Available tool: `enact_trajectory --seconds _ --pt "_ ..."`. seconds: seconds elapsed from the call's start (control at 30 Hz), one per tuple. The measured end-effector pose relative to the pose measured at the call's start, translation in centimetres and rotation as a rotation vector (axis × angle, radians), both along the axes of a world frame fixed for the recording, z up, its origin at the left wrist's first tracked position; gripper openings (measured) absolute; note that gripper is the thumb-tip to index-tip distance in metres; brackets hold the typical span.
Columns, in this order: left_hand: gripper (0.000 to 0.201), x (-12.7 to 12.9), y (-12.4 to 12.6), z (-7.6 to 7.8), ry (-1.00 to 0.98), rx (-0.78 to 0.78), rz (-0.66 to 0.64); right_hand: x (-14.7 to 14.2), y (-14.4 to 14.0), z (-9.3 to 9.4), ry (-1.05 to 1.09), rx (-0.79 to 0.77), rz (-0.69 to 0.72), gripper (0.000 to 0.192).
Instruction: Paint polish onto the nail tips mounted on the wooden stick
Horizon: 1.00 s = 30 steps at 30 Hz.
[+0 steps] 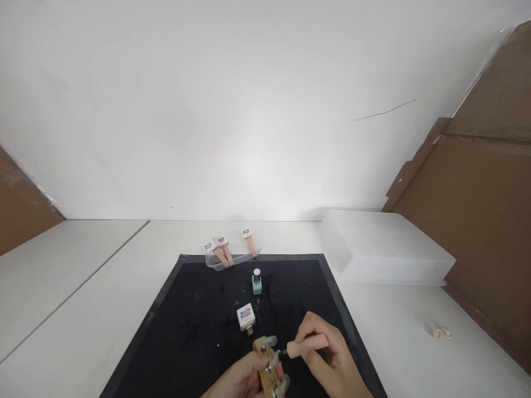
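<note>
Gripping a brush [305, 345] in the right hand [327, 359] and a nail holder [267, 365] in the left hand [238, 381], the person risked smearing; the open bottle [246, 318] behind the holder could tip.

A bottle [256, 282] stands on the mat [194, 331], behind a cube [245, 317].

Both bare hands sit at six o'clock: left hand [236, 381] curled closed, right hand [327, 356] pinching, fingers bent.
</note>
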<state>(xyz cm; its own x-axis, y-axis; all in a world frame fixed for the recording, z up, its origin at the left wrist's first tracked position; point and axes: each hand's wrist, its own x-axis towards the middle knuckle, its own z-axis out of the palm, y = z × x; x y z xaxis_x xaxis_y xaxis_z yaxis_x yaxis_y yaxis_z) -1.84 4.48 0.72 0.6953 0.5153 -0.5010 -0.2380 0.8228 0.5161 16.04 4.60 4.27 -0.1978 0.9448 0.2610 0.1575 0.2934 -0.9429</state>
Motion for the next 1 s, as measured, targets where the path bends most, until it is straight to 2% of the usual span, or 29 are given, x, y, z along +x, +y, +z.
enact_trajectory --seconds 0.13,0.3,0.4,0.47,0.63,0.77,1.0 --pt "0.029 0.0 -0.1 0.0 -0.001 0.021 0.018 0.2 0.2 -0.2 0.065 -0.034 -0.073 0.018" --pt "0.031 -0.3 -0.1 -0.4 0.02 0.012 -0.01 0.6 -0.1 -0.4 0.18 -0.011 0.046 0.024" --pt "0.029 -0.4 -0.1 -0.4 0.033 0.018 -0.028 0.6 -0.4 -0.2 0.148 0.055 0.142 0.019" --pt "0.028 -0.5 -0.1 -0.2 0.037 0.029 -0.038 0.5 -0.4 0.0 0.103 0.066 0.15 0.013" --pt "0.024 -0.7 0.1 0.3 0.035 0.067 -0.06 0.2 0.0 0.2 -0.007 0.017 0.033 0.015" --pt "0.024 -0.9 0.2 0.6 0.032 0.085 -0.072 0.4 0.3 -0.1 -0.045 0.048 -0.062 0.016" --pt "0.025 -0.8 0.1 0.9 0.038 0.078 -0.066 0.5 -0.2 0.0 0.112 0.171 0.12 0.007"
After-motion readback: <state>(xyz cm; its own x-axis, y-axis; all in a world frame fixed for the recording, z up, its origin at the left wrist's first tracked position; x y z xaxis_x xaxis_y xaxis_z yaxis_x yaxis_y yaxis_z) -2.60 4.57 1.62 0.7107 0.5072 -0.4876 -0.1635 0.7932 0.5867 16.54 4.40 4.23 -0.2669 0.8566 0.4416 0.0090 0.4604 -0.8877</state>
